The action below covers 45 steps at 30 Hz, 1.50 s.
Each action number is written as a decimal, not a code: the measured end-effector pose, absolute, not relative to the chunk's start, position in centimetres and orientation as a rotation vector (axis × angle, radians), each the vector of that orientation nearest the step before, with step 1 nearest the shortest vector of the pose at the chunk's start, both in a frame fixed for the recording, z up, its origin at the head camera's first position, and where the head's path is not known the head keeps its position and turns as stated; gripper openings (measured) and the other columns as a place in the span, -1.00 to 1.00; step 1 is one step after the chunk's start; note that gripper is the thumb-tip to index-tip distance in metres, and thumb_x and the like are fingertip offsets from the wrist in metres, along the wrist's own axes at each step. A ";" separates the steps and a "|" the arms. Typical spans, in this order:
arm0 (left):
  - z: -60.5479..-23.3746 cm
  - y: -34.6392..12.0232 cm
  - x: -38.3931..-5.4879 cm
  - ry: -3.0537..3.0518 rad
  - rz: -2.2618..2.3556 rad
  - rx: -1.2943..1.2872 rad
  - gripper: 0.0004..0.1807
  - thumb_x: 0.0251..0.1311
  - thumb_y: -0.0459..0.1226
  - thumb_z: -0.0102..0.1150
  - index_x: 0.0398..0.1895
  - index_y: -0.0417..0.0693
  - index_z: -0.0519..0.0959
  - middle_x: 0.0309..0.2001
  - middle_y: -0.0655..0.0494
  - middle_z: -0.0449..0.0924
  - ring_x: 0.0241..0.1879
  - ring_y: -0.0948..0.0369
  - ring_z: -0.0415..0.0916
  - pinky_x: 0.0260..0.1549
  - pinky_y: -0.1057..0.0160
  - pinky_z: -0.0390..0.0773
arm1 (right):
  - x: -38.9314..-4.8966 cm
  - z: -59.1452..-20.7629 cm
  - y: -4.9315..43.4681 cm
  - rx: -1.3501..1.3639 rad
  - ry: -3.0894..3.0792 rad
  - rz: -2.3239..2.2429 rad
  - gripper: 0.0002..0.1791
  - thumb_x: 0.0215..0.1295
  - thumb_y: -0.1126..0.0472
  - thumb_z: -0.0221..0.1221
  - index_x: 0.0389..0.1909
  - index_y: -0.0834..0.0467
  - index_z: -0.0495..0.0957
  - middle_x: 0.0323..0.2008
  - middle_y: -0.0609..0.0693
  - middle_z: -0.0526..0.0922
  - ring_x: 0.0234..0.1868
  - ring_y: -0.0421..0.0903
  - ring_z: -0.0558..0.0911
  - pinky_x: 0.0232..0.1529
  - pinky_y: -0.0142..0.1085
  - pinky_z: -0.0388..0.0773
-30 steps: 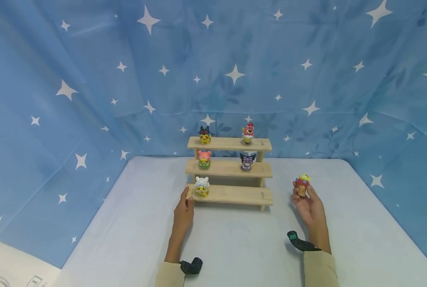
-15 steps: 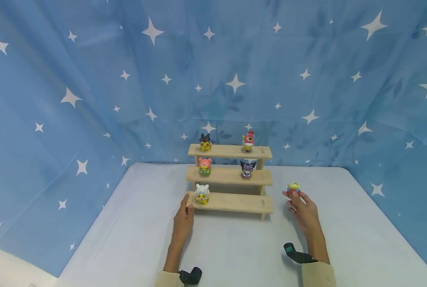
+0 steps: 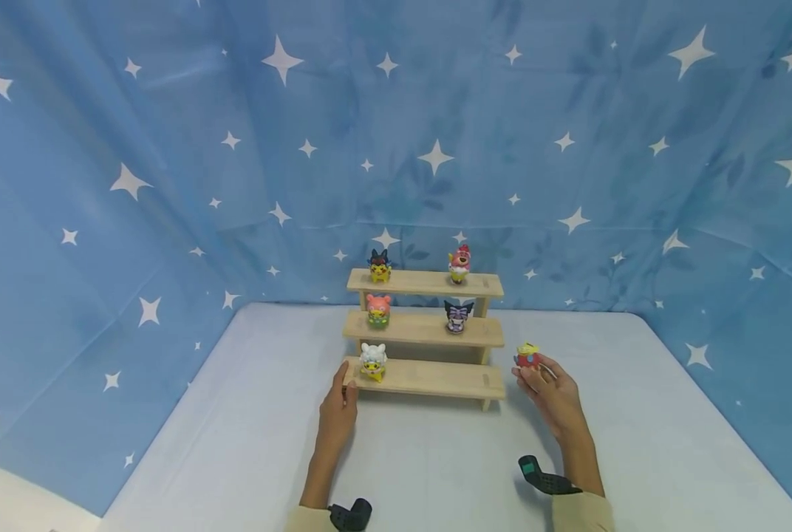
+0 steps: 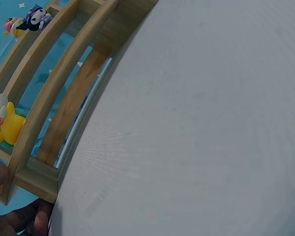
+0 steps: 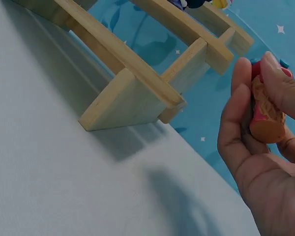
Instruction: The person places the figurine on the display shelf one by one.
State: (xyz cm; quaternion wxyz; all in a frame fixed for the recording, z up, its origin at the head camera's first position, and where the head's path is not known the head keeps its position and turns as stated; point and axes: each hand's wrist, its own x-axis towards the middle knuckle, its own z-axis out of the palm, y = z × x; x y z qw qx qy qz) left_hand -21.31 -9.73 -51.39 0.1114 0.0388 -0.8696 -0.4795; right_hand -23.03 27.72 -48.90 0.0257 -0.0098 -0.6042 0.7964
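A three-step wooden display stand (image 3: 429,377) stands on the white table. My left hand (image 3: 338,415) grips the left end of its lowest step; in the left wrist view, fingers (image 4: 39,223) show at that end. Beside them on this step is a yellow figurine with a white hood (image 3: 372,362). Off the stand's right end, my right hand (image 3: 557,399) pinches a small red, blue and yellow figurine (image 3: 527,356) between thumb and fingers. In the right wrist view this figurine (image 5: 266,110) is held above the table, its brown underside showing.
The middle step carries a pink-hooded figurine (image 3: 379,312) and a purple-black one (image 3: 458,316). On the top step are a dark-eared yellow figurine (image 3: 379,266) and a pink-and-red one (image 3: 459,264). A blue star-patterned cloth (image 3: 502,118) hangs behind the table (image 3: 436,473).
My right hand has moved left toward the stand with the figurine and turned, so its back shows more. My left hand stays on the stand. The head view has shifted slightly.
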 end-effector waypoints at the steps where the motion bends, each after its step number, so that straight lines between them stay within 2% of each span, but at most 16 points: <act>1: -51.3 -9.8 -21.3 -2.550 -1.412 0.109 -0.47 0.53 -0.17 -0.19 0.48 -0.09 0.17 -0.32 0.00 0.50 -0.34 0.18 0.38 -0.31 0.16 0.43 | -23.1 -48.8 27.6 -0.015 -1.869 2.460 -0.63 0.42 0.33 0.10 0.17 0.07 0.28 -0.10 -0.21 0.63 -0.11 -0.27 0.71 -0.05 -0.42 0.60; 4: -51.3 -9.9 -21.4 -2.537 -1.414 0.094 -0.48 0.53 -0.17 -0.19 0.48 -0.11 0.17 -0.35 0.01 0.48 -0.38 0.20 0.35 -0.36 0.20 0.40 | -23.2 -48.3 27.0 -0.060 -1.982 2.341 -0.62 0.39 0.24 0.16 0.18 0.07 0.35 -0.07 -0.23 0.60 -0.08 -0.32 0.69 0.00 -0.38 0.60; 6: -51.3 -9.9 -21.4 -2.529 -1.418 0.089 -0.48 0.53 -0.17 -0.18 0.48 -0.12 0.18 -0.36 0.01 0.48 -0.39 0.21 0.34 -0.38 0.22 0.38 | -23.2 -47.9 26.6 -0.115 -2.128 2.175 -0.55 0.34 0.14 0.24 0.21 0.07 0.39 -0.05 -0.21 0.60 0.03 -0.37 0.59 0.16 -0.26 0.52; 9: -51.3 -9.8 -21.6 -2.534 -1.428 0.106 -0.48 0.53 -0.17 -0.18 0.48 -0.08 0.17 -0.36 0.03 0.47 -0.39 0.21 0.33 -0.38 0.23 0.37 | -23.0 -47.4 25.8 -0.160 -2.319 1.937 -0.40 0.25 0.00 0.32 0.26 0.05 0.41 0.05 -0.04 0.58 0.19 -0.23 0.41 0.33 0.00 0.31; 12: -51.4 -9.8 -21.6 -2.546 -1.429 0.124 -0.48 0.53 -0.18 -0.18 0.49 -0.05 0.17 -0.35 0.03 0.47 -0.38 0.20 0.34 -0.35 0.22 0.37 | -22.9 -47.1 25.1 -0.120 -2.353 1.889 -0.34 0.23 0.00 0.33 0.31 0.12 0.39 0.20 0.19 0.51 0.27 -0.07 0.29 0.36 0.19 0.14; 15: -51.5 -9.8 -21.6 -2.560 -1.423 0.138 -0.47 0.53 -0.17 -0.19 0.49 -0.04 0.16 -0.35 0.02 0.47 -0.36 0.19 0.35 -0.33 0.20 0.39 | -22.8 -46.9 24.6 -0.106 -2.356 1.889 -0.34 0.23 0.03 0.34 0.31 0.13 0.40 0.19 0.16 0.55 0.22 -0.09 0.34 0.30 0.08 0.25; 18: -51.6 -9.8 -21.6 -2.561 -1.413 0.134 -0.47 0.53 -0.17 -0.19 0.49 -0.06 0.17 -0.35 0.02 0.48 -0.35 0.18 0.36 -0.31 0.18 0.40 | -22.8 -46.9 24.0 -0.085 -2.387 1.865 -0.36 0.21 0.06 0.36 0.28 0.13 0.42 0.08 0.07 0.64 0.09 -0.24 0.44 0.18 -0.24 0.41; 22: -51.6 -9.9 -21.6 -2.545 -1.400 0.112 -0.48 0.52 -0.18 -0.17 0.48 -0.08 0.18 -0.36 0.01 0.48 -0.37 0.18 0.35 -0.32 0.18 0.40 | -23.1 -46.9 23.2 0.028 -2.419 1.829 -0.38 0.18 0.12 0.37 0.25 0.16 0.43 -0.01 0.16 0.69 -0.07 -0.38 0.55 -0.02 -0.55 0.46; 29: -51.6 -9.9 -21.5 -2.548 -1.404 0.119 -0.47 0.53 -0.15 -0.18 0.49 -0.06 0.18 -0.23 -0.06 0.56 -0.24 0.11 0.45 -0.16 0.01 0.49 | -23.6 -47.3 21.4 0.243 -2.384 1.783 -0.42 0.14 0.29 0.38 0.19 0.25 0.43 -0.11 0.29 0.69 -0.23 -0.34 0.63 -0.16 -0.49 0.55; 33: -51.6 -9.8 -21.5 -2.551 -1.410 0.122 -0.48 0.53 -0.16 -0.18 0.49 -0.05 0.18 -0.26 -0.04 0.56 -0.27 0.14 0.43 -0.20 0.06 0.48 | -24.0 -47.8 20.6 0.333 -2.352 1.713 -0.41 0.07 0.34 0.41 0.15 0.29 0.45 -0.11 0.32 0.69 -0.23 -0.32 0.66 -0.18 -0.49 0.58; 37: -51.5 -9.8 -21.5 -2.544 -1.416 0.103 -0.47 0.53 -0.17 -0.18 0.49 -0.08 0.17 -0.27 -0.07 0.56 -0.31 0.14 0.42 -0.26 0.12 0.45 | -24.2 -47.9 19.9 0.384 -2.373 1.579 -0.42 0.02 0.36 0.43 0.10 0.26 0.47 -0.13 0.29 0.71 -0.19 -0.15 0.72 -0.19 -0.45 0.61; 41: -51.4 -9.8 -21.6 -2.536 -1.410 0.083 -0.47 0.53 -0.17 -0.18 0.49 -0.12 0.16 -0.21 -0.12 0.59 -0.27 0.11 0.46 -0.25 0.09 0.47 | -24.4 -48.0 19.3 0.411 -2.402 1.451 -0.45 -0.01 0.43 0.42 0.06 0.25 0.48 -0.16 0.26 0.72 -0.20 0.03 0.73 -0.24 -0.41 0.63; 45: -51.3 -9.7 -21.6 -2.542 -1.414 0.088 -0.47 0.53 -0.18 -0.18 0.49 -0.11 0.16 -0.20 -0.12 0.59 -0.26 0.11 0.45 -0.23 0.09 0.46 | -24.5 -48.3 19.0 0.408 -2.422 1.420 -0.44 -0.04 0.50 0.41 0.05 0.24 0.50 -0.17 0.24 0.73 -0.22 0.04 0.72 -0.29 -0.41 0.61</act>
